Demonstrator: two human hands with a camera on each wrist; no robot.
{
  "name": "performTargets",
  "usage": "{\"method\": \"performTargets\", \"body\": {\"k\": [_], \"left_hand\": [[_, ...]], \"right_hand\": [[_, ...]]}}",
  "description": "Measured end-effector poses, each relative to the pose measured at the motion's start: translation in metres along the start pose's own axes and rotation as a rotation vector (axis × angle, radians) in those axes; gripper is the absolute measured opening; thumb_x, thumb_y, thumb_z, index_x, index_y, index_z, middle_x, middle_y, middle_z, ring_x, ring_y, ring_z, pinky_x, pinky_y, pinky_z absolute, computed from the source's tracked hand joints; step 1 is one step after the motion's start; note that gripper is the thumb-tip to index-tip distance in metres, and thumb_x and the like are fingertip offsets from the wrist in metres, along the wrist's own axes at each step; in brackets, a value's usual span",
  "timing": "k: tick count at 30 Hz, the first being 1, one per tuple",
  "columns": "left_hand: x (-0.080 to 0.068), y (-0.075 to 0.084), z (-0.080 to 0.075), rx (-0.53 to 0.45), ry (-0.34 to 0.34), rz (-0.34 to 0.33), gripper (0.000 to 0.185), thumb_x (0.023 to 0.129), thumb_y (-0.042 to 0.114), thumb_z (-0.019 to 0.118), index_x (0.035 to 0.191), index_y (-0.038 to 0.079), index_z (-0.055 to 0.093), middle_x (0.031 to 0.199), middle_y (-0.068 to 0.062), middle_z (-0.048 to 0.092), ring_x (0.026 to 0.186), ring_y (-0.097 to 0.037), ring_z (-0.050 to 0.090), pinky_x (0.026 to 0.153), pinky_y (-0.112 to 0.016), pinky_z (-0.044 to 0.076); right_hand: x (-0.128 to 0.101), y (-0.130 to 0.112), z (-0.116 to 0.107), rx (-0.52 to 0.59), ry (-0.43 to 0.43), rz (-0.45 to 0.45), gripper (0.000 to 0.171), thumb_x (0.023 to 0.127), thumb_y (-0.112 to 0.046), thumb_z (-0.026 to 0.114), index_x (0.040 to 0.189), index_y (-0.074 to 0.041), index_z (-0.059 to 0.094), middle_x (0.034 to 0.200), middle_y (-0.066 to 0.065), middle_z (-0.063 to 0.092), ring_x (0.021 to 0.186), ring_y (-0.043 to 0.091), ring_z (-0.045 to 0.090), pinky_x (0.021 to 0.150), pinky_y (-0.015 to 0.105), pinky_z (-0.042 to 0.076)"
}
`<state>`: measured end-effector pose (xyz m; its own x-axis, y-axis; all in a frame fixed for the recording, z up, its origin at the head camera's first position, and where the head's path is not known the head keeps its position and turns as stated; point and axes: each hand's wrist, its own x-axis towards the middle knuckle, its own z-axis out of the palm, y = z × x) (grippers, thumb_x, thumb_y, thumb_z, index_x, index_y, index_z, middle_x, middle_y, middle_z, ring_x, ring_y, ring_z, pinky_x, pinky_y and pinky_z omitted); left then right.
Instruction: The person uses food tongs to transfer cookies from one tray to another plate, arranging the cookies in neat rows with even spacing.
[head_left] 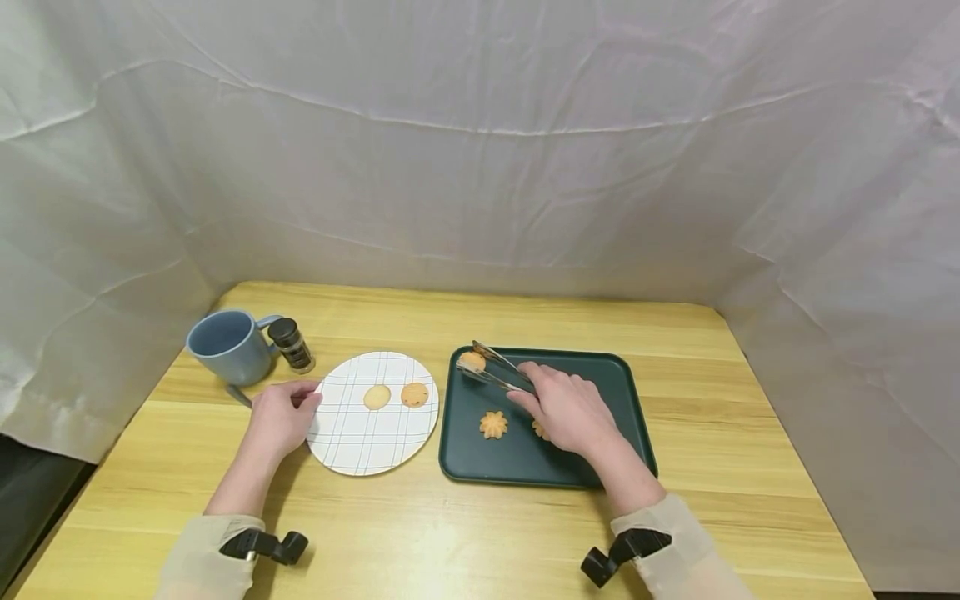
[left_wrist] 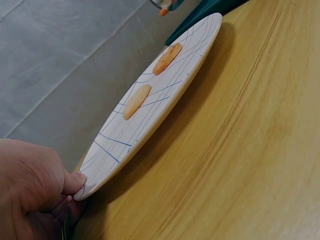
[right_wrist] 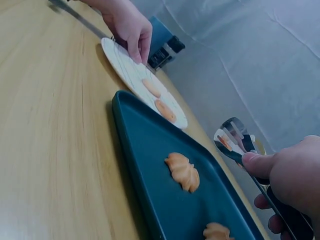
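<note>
My left hand (head_left: 283, 419) pinches the left rim of a round white plate (head_left: 352, 442) with a line pattern, thumb on top in the left wrist view. Two round cookies lie on it, a pale one (head_left: 377, 397) and a browner, speckled one (head_left: 414, 395). My right hand (head_left: 567, 406) grips metal tongs (head_left: 501, 382) over the dark green tray (head_left: 517, 465). Between the tong tips is a round cookie (head_left: 472, 361) at the tray's far left corner. Star-shaped cookies lie on the tray, one (head_left: 493, 425) in plain sight and another (head_left: 540, 430) partly behind my right hand.
A blue mug (head_left: 231, 346) stands at the table's back left. Beside it, a black-capped spice jar (head_left: 292, 345) is nearest the plate. A grey strip-like handle (head_left: 238, 395) pokes out behind my left hand. Pale cloth (head_left: 480, 192) hangs behind the wooden table (head_left: 375, 533).
</note>
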<state>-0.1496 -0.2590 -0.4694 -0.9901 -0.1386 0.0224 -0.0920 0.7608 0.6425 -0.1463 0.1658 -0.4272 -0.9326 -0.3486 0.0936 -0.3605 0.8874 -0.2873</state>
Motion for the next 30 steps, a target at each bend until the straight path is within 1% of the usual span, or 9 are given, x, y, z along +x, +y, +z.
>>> {"method": "performTargets", "body": {"k": [3, 7, 9, 11, 13, 16, 18, 24, 30], "left_hand": [[0.000, -0.001, 0.000, 0.001, 0.003, 0.000, 0.030, 0.105, 0.013, 0.061, 0.126, -0.005, 0.073, 0.106, -0.019, 0.075, 0.103, -0.037, 0.066, 0.092, -0.053, 0.048], [0.001, -0.003, 0.000, 0.000, 0.011, 0.003, 0.030, 0.105, 0.013, 0.061, 0.126, -0.004, 0.073, 0.105, -0.019, 0.076, 0.104, -0.038, 0.066, 0.094, -0.054, 0.047], [0.001, -0.004, 0.000, -0.001, 0.011, 0.004, 0.030, 0.105, 0.014, 0.061, 0.126, -0.004, 0.073, 0.106, -0.019, 0.076, 0.105, -0.039, 0.065, 0.095, -0.055, 0.047], [0.002, -0.004, 0.000, -0.003, 0.012, 0.003, 0.030, 0.105, 0.014, 0.061, 0.126, -0.004, 0.073, 0.105, -0.018, 0.076, 0.105, -0.039, 0.065, 0.096, -0.055, 0.046], [0.002, -0.004, 0.000, -0.004, 0.013, 0.006, 0.030, 0.105, 0.014, 0.061, 0.126, -0.004, 0.074, 0.105, -0.018, 0.076, 0.106, -0.039, 0.065, 0.096, -0.055, 0.045], [0.002, -0.004, 0.000, -0.006, 0.015, 0.011, 0.029, 0.105, 0.014, 0.062, 0.125, -0.003, 0.074, 0.104, -0.018, 0.076, 0.106, -0.040, 0.065, 0.097, -0.056, 0.044], [0.002, -0.004, 0.000, -0.007, 0.014, 0.013, 0.029, 0.105, 0.014, 0.062, 0.125, -0.003, 0.074, 0.105, -0.018, 0.076, 0.106, -0.040, 0.064, 0.097, -0.056, 0.044], [0.002, -0.004, 0.000, -0.008, 0.015, 0.015, 0.029, 0.105, 0.013, 0.062, 0.125, -0.003, 0.074, 0.104, -0.018, 0.076, 0.105, -0.040, 0.064, 0.096, -0.056, 0.044], [0.002, -0.004, 0.001, -0.008, 0.019, 0.014, 0.029, 0.104, 0.013, 0.062, 0.124, -0.003, 0.074, 0.103, -0.017, 0.076, 0.104, -0.039, 0.065, 0.095, -0.055, 0.045]], "right_hand": [[0.004, -0.007, 0.000, 0.000, -0.001, -0.006, 0.053, 0.108, -0.052, 0.056, 0.146, -0.014, 0.061, 0.126, 0.006, 0.073, 0.084, 0.021, 0.069, 0.066, 0.041, 0.054], [0.011, -0.016, 0.002, -0.003, -0.002, -0.023, 0.054, 0.108, -0.052, 0.056, 0.147, -0.015, 0.060, 0.132, 0.007, 0.071, 0.099, 0.028, 0.072, 0.077, 0.048, 0.058], [0.014, -0.021, 0.003, -0.004, -0.005, -0.031, 0.055, 0.108, -0.052, 0.056, 0.148, -0.015, 0.060, 0.133, 0.007, 0.071, 0.103, 0.029, 0.072, 0.081, 0.051, 0.058], [0.017, -0.026, 0.003, -0.008, -0.010, -0.039, 0.055, 0.108, -0.053, 0.056, 0.148, -0.015, 0.060, 0.133, 0.007, 0.071, 0.102, 0.029, 0.073, 0.080, 0.050, 0.058], [0.020, -0.031, 0.004, -0.013, -0.015, -0.045, 0.056, 0.108, -0.054, 0.055, 0.148, -0.016, 0.060, 0.132, 0.006, 0.071, 0.096, 0.025, 0.072, 0.077, 0.047, 0.058], [0.023, -0.038, 0.006, -0.013, -0.025, -0.058, 0.056, 0.108, -0.054, 0.055, 0.148, -0.016, 0.059, 0.128, 0.005, 0.072, 0.082, 0.020, 0.069, 0.067, 0.040, 0.054], [0.025, -0.043, 0.007, -0.010, -0.031, -0.064, 0.056, 0.107, -0.054, 0.055, 0.148, -0.016, 0.059, 0.127, 0.005, 0.073, 0.077, 0.018, 0.066, 0.063, 0.038, 0.052], [0.031, -0.058, 0.010, -0.013, -0.042, -0.094, 0.056, 0.108, -0.056, 0.053, 0.148, -0.017, 0.059, 0.129, 0.004, 0.072, 0.088, 0.022, 0.071, 0.069, 0.041, 0.056], [0.039, -0.069, 0.016, -0.015, -0.054, -0.129, 0.056, 0.109, -0.055, 0.051, 0.149, -0.017, 0.058, 0.132, 0.004, 0.071, 0.093, 0.025, 0.073, 0.070, 0.042, 0.057]]}}
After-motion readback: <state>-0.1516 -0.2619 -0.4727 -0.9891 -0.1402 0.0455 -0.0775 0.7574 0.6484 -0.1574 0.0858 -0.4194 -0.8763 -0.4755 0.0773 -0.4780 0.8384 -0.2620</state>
